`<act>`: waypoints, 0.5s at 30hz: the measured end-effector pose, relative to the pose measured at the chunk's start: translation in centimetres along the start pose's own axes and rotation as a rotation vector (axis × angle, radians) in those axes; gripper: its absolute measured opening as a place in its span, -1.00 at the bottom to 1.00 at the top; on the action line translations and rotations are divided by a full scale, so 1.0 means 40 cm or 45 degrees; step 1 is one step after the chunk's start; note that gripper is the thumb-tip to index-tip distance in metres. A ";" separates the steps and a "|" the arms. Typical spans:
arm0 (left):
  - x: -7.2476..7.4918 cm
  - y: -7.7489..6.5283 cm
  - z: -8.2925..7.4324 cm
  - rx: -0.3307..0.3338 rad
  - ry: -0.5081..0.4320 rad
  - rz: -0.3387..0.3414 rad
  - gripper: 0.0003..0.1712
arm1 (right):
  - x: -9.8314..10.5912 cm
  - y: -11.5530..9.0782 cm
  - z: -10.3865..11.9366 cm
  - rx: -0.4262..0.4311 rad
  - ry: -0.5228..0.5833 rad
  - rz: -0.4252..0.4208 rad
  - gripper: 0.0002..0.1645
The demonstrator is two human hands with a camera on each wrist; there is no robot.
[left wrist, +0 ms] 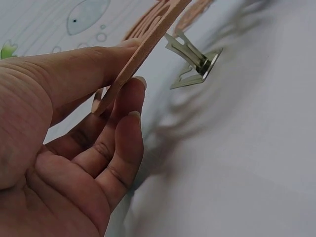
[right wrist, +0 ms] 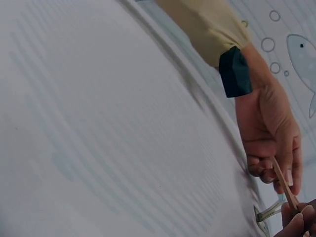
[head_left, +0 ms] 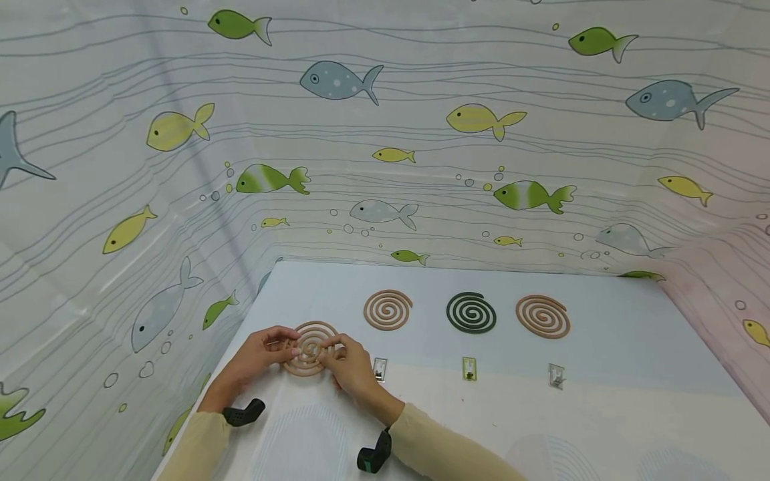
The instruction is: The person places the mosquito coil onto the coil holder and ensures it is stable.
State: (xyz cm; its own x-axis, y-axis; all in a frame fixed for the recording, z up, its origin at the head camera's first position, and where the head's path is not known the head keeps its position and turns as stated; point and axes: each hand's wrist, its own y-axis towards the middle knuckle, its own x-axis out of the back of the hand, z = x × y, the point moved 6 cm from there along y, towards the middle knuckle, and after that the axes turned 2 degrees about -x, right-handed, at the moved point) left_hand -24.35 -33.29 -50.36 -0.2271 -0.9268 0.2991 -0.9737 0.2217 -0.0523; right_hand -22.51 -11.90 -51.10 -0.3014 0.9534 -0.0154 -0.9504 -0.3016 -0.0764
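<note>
A brown mosquito coil (head_left: 305,372) is held over the left part of the table by both hands. My left hand (head_left: 255,354) pinches its outer edge between thumb and fingers; the left wrist view shows the coil (left wrist: 143,54) tilted, nearly edge-on. My right hand (head_left: 350,367) pinches the coil close to its centre, with its fingertips at the lower right corner of the right wrist view. Beneath the coil, a small metal stand (left wrist: 202,66) with upright prongs sits on the table. Whether the coil touches the prongs cannot be made out.
Behind, in a row, lie a brown coil (head_left: 388,310), a dark green coil (head_left: 472,312) and another brown coil (head_left: 543,316). Nearer are three small metal stands, at left (head_left: 380,369), middle (head_left: 469,369) and right (head_left: 556,376). A fish-printed curtain (head_left: 433,174) surrounds the table.
</note>
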 end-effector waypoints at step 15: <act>0.003 -0.001 0.001 0.055 0.035 -0.008 -0.49 | -0.003 0.005 -0.006 -0.022 -0.004 -0.003 -0.76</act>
State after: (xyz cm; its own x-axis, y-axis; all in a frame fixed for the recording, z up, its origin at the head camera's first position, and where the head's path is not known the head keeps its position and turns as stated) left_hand -24.36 -33.42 -50.36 -0.2212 -0.9194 0.3253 -0.9751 0.2024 -0.0910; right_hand -22.66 -12.06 -51.38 -0.2995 0.9540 -0.0125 -0.9496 -0.2993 -0.0935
